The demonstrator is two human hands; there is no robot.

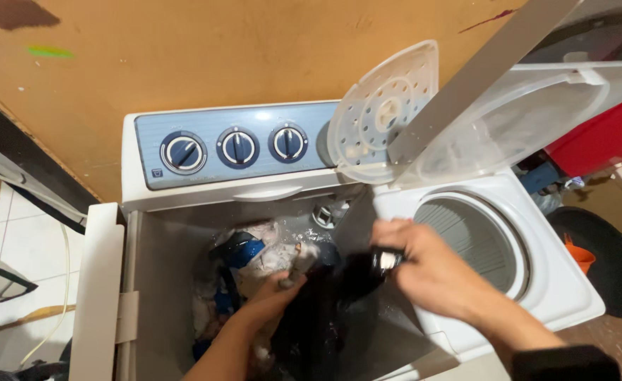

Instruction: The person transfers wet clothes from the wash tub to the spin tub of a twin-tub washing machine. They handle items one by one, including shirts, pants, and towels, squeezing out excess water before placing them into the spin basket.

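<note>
Right hand (424,271) nearest the camera, fingers closed on one end of a dark wet garment (339,296). Left hand (279,293), lower in the wash tub (155,275), grips its other end. Garment runs left-right between them, just beside the open spin drum (476,240). Control dials (238,147) beyond.

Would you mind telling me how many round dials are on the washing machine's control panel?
3: left dial, middle dial and right dial; the raised lid may hide another.
</note>
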